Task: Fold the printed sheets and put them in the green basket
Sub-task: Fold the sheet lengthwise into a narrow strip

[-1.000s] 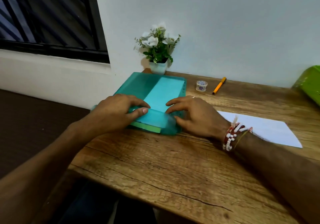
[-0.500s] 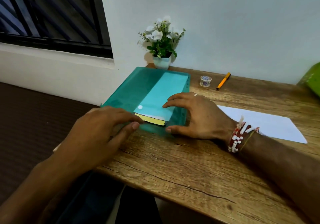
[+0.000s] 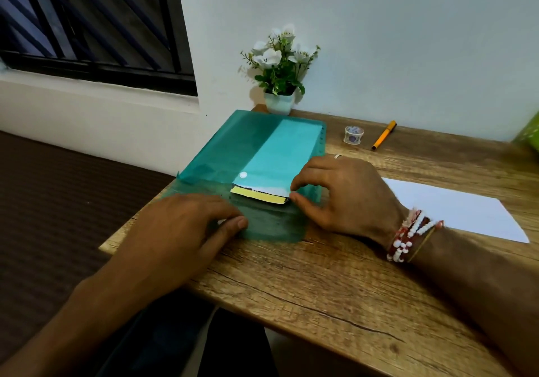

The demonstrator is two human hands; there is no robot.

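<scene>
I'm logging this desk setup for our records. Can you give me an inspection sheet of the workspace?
Surface: wooden desk, cracks in the grain.
Job's things: teal folder lies flap open, sheets poking from its mouth; loose sheet flat at right; green basket at the right edge, mostly out of frame.
Clutter: tape, orange pen, potted plant by the wall.
Grippers: left hand presses flat on the folder flap; right hand pinches the sheets' corner.
Cables: nothing seen.
Surroundings: barred window at left, white wall behind.
</scene>
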